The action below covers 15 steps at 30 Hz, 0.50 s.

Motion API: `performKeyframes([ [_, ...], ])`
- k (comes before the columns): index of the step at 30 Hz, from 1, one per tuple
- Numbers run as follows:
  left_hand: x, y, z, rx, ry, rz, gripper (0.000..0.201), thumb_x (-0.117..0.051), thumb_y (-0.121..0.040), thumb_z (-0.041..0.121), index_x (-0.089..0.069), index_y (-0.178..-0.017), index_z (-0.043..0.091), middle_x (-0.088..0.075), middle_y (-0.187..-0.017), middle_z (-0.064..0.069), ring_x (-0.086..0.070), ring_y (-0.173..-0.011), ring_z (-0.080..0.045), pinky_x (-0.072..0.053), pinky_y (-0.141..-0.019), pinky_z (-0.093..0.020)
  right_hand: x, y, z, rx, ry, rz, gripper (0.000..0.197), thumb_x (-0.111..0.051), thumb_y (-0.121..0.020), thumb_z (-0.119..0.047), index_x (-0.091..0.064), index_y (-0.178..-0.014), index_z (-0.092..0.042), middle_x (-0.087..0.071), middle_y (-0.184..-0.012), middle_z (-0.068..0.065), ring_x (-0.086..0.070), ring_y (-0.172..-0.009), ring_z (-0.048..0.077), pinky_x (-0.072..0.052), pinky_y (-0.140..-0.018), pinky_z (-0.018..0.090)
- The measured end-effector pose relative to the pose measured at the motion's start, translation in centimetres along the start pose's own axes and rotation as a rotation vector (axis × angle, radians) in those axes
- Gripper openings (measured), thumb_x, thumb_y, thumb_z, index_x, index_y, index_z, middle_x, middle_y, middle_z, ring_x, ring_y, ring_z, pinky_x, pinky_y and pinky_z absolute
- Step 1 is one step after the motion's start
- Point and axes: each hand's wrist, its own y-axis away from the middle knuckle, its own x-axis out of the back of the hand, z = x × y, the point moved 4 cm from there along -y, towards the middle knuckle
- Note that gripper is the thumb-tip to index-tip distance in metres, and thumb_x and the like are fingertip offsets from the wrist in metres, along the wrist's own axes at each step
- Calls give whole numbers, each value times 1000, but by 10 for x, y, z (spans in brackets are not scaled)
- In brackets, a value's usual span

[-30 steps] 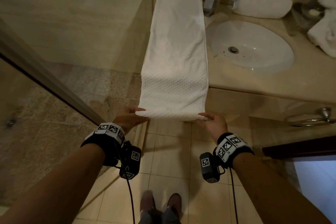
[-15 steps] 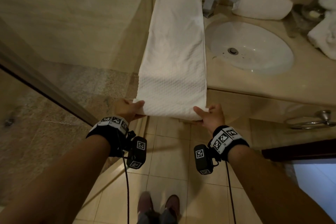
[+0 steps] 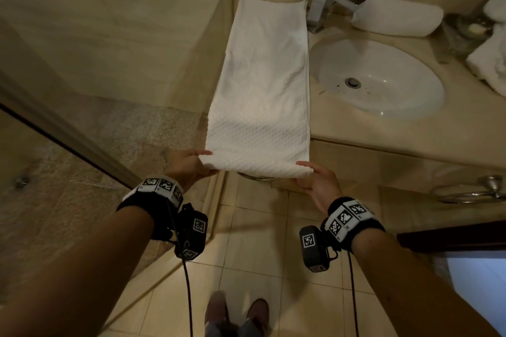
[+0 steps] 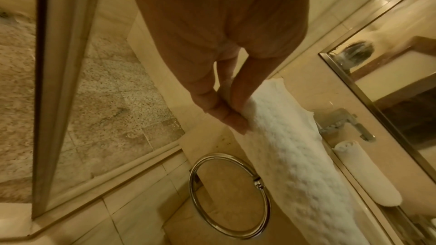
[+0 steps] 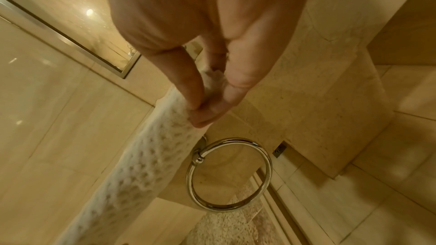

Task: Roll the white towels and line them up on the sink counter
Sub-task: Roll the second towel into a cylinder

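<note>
A long white towel lies folded lengthwise on the left end of the sink counter, its near end hanging past the counter's front edge. My left hand pinches the near left corner of the towel between thumb and fingers. My right hand pinches the near right corner of the towel. The near edge is turned up in a small first fold between both hands. A rolled white towel lies behind the basin, by the faucet.
The white basin and chrome faucet sit right of the spread towel. Loose white towels pile at the far right. A chrome towel ring hangs below the counter front. A glass shower panel stands at left.
Both hands have lifted the towel's near end slightly up and toward the counter, and the near edge has begun to curl over. The rest of the towel has stayed flat.
</note>
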Motion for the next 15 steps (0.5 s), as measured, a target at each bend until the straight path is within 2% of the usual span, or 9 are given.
performKeyframes([
  [2, 0, 0, -2, -44, -27, -9, 35, -44, -86, -19, -54, -120, -15, -57, -121, -28, -61, -95, -31, -58, -64, -23, 0, -1, 2, 3, -5, -4, 32, -62, -82, 12, -66, -108, -8, -65, -114, 17, -64, -103, 30, -53, -91, 39],
  [4, 1, 1, -3, -57, -38, 37, 29, -53, -90, -8, -55, -118, -14, -61, -108, -25, -62, -83, -24, -57, -58, -21, 0, -2, -1, 13, -62, -10, 26, -64, -87, 2, -64, -113, -1, -66, -107, 16, -65, -89, 24, -55, -86, 34],
  [7, 5, -5, -4, -55, -126, 132, 32, -63, -91, 18, -58, -115, -3, -63, -105, -16, -62, -80, -19, -54, -60, -27, 1, -2, -11, 32, 9, -20, 20, -65, -91, -18, -65, -107, -6, -69, -93, 8, -64, -72, 16, -53, -57, 22],
  [8, 5, -7, -4, -41, -127, 152, 35, -64, -91, 25, -59, -114, -1, -64, -106, -14, -63, -83, -20, -54, -62, -29, 2, -4, -14, 34, 42, -23, 19, -65, -91, -24, -66, -102, -9, -70, -91, 7, -65, -71, 17, -49, -49, 20],
  [9, 6, -9, -3, -26, -121, 171, 38, -65, -89, 30, -59, -111, 0, -65, -105, -12, -64, -87, -22, -55, -65, -33, 3, -6, -17, 39, 69, -23, 19, -66, -90, -30, -67, -97, -12, -71, -90, 7, -67, -72, 19, -48, -47, 20],
  [11, 8, -13, 0, -16, -124, 211, 40, -66, -87, 35, -61, -105, 0, -66, -101, -12, -65, -94, -26, -57, -74, -42, 2, -12, -23, 42, 105, -18, 26, -68, -87, -37, -68, -94, -11, -72, -95, 11, -70, -79, 25, -55, -58, 28],
  [13, 8, -14, 5, -49, -90, 253, 36, -69, -86, 33, -62, -90, -2, -67, -87, -14, -65, -91, -31, -58, -75, -45, -1, -16, -26, 20, 70, -10, 34, -72, -84, -35, -68, -99, -4, -71, -101, 15, -70, -86, 28, -59, -68, 35],
  [15, 7, -14, 8, -95, -55, 292, 35, -76, -80, 27, -60, -75, -5, -66, -70, -16, -66, -85, -35, -57, -74, -50, -4, -17, -31, 42, 12, 30, 37, -76, -81, -27, -66, -100, 3, -70, -101, 17, -69, -87, 28, -60, -61, 31],
])
